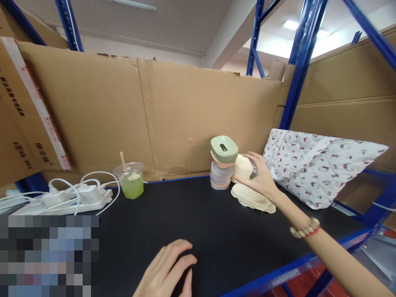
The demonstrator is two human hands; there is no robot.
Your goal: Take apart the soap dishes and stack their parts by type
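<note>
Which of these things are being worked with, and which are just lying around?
Seemingly in use, nearest the right hand:
- cream stack
- flat cream pile
- green-topped stack

Probably just lying about, away from both hands:
- drink
- power strip
- patterned bag

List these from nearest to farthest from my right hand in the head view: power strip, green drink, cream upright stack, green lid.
From your right hand:
1. Cream upright stack, just left of it
2. Green lid, farther left
3. Green drink, well left
4. Power strip, left end
</note>
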